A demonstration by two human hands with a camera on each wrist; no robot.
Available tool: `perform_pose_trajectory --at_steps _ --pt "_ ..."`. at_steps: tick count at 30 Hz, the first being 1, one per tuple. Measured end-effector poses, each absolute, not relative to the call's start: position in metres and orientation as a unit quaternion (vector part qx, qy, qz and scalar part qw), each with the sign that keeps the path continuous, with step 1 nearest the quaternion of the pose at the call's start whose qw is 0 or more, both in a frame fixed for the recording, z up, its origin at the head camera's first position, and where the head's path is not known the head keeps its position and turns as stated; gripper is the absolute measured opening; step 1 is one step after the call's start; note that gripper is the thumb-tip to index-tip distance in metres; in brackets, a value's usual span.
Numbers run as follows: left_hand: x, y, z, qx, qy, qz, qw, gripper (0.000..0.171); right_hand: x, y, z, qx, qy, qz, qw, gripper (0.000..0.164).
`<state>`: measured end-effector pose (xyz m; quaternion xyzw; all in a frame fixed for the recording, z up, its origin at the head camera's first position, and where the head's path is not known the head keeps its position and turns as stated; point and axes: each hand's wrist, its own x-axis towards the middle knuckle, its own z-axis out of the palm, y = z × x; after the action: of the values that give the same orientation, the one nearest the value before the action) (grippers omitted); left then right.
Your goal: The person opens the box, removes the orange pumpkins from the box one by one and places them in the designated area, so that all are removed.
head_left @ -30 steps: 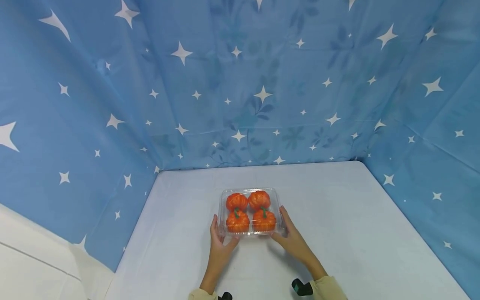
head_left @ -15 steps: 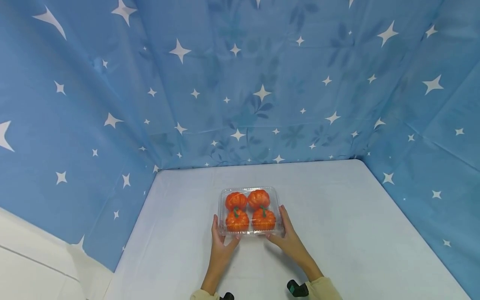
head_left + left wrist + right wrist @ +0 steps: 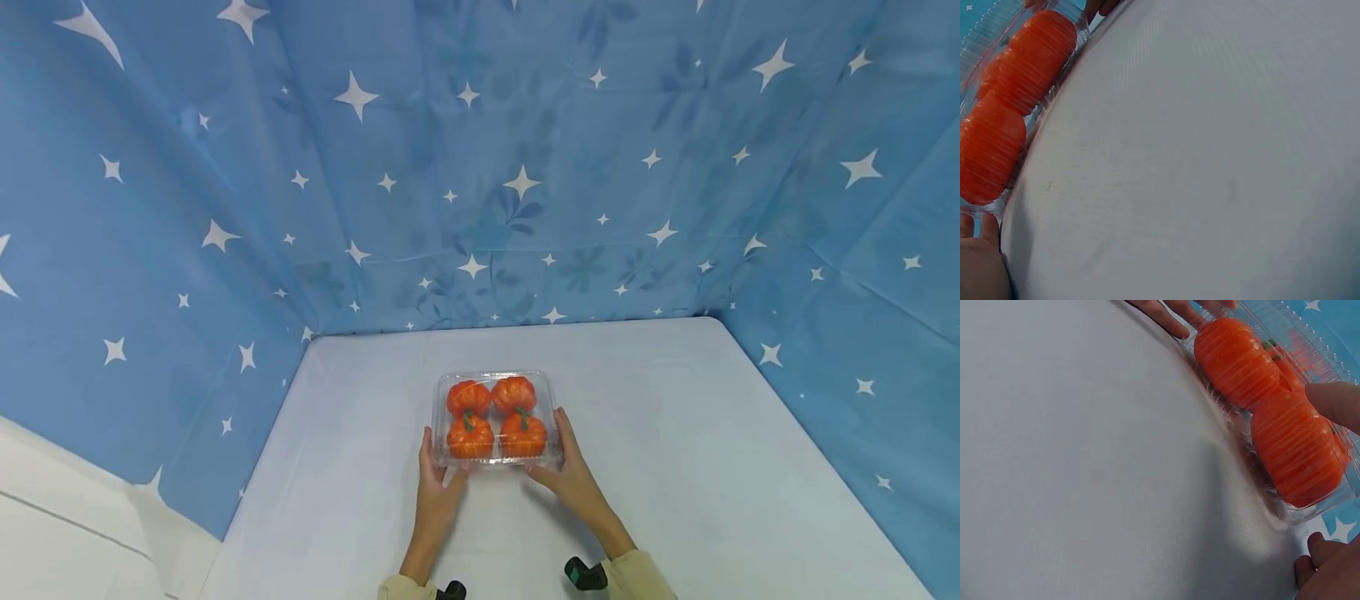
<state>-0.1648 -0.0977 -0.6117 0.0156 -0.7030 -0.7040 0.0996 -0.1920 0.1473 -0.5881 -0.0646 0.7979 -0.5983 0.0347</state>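
1. And here the clear box (image 3: pixel 440 407) is held between two hands, towards the middle of the white table (image 3: pixel 360 425); whether its base is touching the cloth-like surface cannot be told.
2. Its near left corner is gripped by the left hand (image 3: pixel 437 497), thumb to the front, fingers along the side; the near right corner is gripped likewise by the right hand (image 3: pixel 573 483). Both grips are spread wide around the plastic.
3. Steadying or placing the box seems to be the step in hand; even pressure from both sides is called for, with the box kept level.
4. Thin, glossy, ribbed walls are presented, likely to flex if squeezed hard.
5. Inside, four orange pumpkins (image 3: pixel 470 437) are packed two by two: plump, grooved, green stems (image 3: pixel 522 418) shown on the near pair.
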Motion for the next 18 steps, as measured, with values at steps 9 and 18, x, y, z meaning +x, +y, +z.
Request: perform_pose_trajectory --at_steps 9,18 --pt "-0.1608 -0.1004 -0.6110 0.056 -0.715 -0.680 0.152 0.060 -0.1951 0.1474 -0.5874 -0.062 0.794 -0.604 0.024 0.111" --pt "-0.1601 -0.0946 -0.6140 0.072 -0.704 -0.682 0.186 0.055 -0.1881 0.1463 -0.5898 -0.076 0.780 -0.621 -0.003 0.098"
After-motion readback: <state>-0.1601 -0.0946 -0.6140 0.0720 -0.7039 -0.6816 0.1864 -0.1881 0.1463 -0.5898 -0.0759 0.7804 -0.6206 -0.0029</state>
